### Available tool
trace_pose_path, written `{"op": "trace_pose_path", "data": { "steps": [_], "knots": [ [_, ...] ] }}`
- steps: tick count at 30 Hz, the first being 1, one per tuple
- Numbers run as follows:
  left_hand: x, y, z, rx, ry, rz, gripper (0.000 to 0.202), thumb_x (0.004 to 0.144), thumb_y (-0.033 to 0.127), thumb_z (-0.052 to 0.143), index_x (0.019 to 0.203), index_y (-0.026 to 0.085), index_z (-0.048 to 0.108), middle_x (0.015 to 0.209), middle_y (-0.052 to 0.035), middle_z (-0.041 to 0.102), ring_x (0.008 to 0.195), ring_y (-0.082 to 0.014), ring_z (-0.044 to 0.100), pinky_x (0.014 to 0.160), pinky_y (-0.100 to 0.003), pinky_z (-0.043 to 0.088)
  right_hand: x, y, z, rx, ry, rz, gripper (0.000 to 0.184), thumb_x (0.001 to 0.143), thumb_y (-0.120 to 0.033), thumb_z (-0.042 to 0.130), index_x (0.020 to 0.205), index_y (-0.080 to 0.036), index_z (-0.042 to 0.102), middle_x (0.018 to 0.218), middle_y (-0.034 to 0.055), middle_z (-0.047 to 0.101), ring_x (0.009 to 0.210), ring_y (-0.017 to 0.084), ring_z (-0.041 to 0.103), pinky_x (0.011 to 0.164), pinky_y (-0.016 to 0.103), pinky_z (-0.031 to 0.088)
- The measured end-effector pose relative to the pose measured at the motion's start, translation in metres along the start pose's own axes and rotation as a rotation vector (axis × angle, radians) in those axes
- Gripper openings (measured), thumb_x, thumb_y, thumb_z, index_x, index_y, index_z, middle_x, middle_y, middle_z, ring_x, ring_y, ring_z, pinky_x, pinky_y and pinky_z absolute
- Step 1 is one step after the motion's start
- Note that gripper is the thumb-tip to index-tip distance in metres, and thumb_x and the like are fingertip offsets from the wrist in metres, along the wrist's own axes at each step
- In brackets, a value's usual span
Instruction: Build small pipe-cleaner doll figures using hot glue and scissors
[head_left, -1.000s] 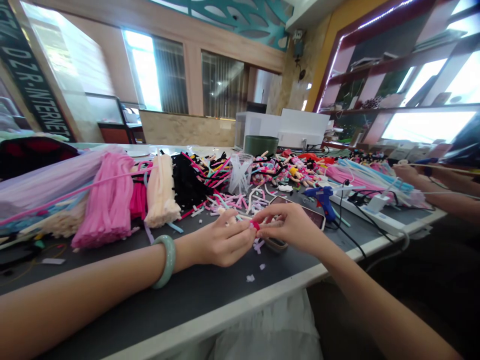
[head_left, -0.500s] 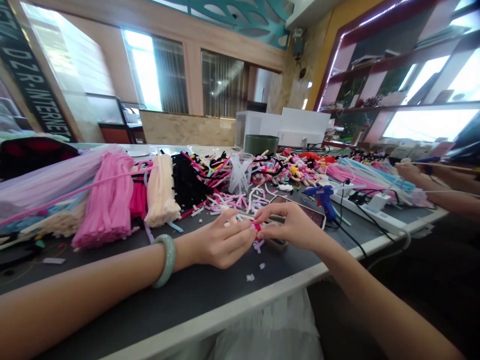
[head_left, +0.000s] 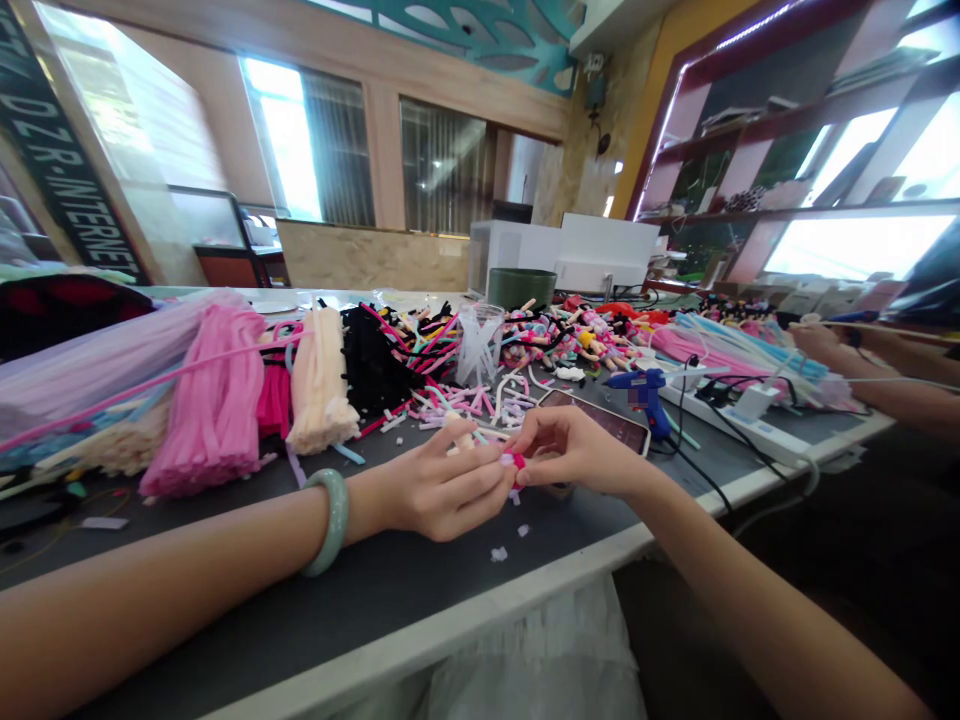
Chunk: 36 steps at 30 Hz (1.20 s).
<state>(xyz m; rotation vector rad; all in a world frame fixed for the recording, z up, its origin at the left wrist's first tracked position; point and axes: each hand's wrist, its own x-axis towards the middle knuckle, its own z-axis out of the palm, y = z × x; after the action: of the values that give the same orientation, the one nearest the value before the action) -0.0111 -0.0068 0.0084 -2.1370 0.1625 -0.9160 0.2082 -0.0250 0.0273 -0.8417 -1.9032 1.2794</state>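
Observation:
Over the near part of the table, my left hand is closed on a small pipe cleaner figure, with a green bangle round the wrist. Cream bits of the figure poke out above the fingers; its hot pink and lilac end shows between the two hands. My right hand pinches that pink end between thumb and fingertips. Most of the figure is hidden by my fingers. Just behind the right hand lies a phone, partly covered. Cut pipe cleaner pieces are scattered behind my hands.
Pink and cream pipe cleaner bundles lie at left, black ones beside them. A clear cup stands before a pile of small figures. A blue glue gun and power strip sit right. Another person's hands work far right.
My right fingertips have shifted slightly on the figure, and more of its hot pink end shows between my hands. Both hands stay in nearly the same place.

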Motion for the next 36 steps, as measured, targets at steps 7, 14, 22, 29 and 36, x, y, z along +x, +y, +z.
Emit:
{"op": "trace_pose_path", "data": {
  "steps": [7,14,22,29,36],
  "knots": [
    [-0.0014,0.0001,0.002,-0.003,0.022,-0.039,0.009,0.08,0.011,0.063,0.088,0.013,0.066,0.087,-0.0044,0.069,0.092,-0.0179,0.065,0.092,-0.045,0.044,0.0005,0.0006,0.0003,0.018,0.0,-0.008,0.024,0.065,-0.027,0.077,0.078,-0.016,0.061,0.073,-0.0003,0.064,0.069,0.012,0.061,0.066,0.026,0.048],
    [-0.0057,-0.0005,0.0042,-0.006,0.012,-0.083,0.014,0.078,0.01,0.065,0.091,0.015,0.065,0.087,-0.003,0.069,0.095,-0.0177,0.064,0.092,-0.044,0.043,-0.0001,-0.0009,0.0006,-0.072,0.062,-0.034,0.024,0.065,-0.029,0.077,0.081,-0.018,0.063,0.093,0.002,0.063,0.072,0.012,0.06,0.068,0.026,0.049],
    [0.0002,-0.0008,0.0037,0.068,0.082,-0.071,0.005,0.076,0.014,0.067,0.079,0.017,0.066,0.078,0.0008,0.068,0.082,-0.015,0.066,0.088,-0.041,0.043,-0.001,-0.0032,0.0033,-0.193,0.097,-0.069,0.025,0.066,-0.03,0.075,0.084,-0.018,0.063,0.088,0.0013,0.063,0.067,0.012,0.057,0.062,0.025,0.048],
    [0.0015,-0.0027,0.0028,0.078,0.117,-0.054,0.007,0.073,0.011,0.069,0.074,0.017,0.066,0.075,0.0022,0.067,0.077,-0.0139,0.066,0.085,-0.039,0.043,-0.0025,-0.0057,0.006,-0.224,0.123,-0.105,0.024,0.067,-0.031,0.074,0.085,-0.018,0.064,0.087,0.0023,0.063,0.07,0.013,0.058,0.063,0.025,0.048],
    [-0.001,-0.0026,0.0018,0.092,0.086,-0.03,0.007,0.075,0.013,0.067,0.078,0.019,0.067,0.078,0.0017,0.068,0.081,-0.0144,0.066,0.089,-0.041,0.041,-0.0036,-0.0052,0.0076,-0.204,0.142,-0.102,0.021,0.068,-0.03,0.074,0.083,-0.018,0.064,0.089,0.0025,0.063,0.071,0.013,0.058,0.063,0.025,0.047]
  ]
}}
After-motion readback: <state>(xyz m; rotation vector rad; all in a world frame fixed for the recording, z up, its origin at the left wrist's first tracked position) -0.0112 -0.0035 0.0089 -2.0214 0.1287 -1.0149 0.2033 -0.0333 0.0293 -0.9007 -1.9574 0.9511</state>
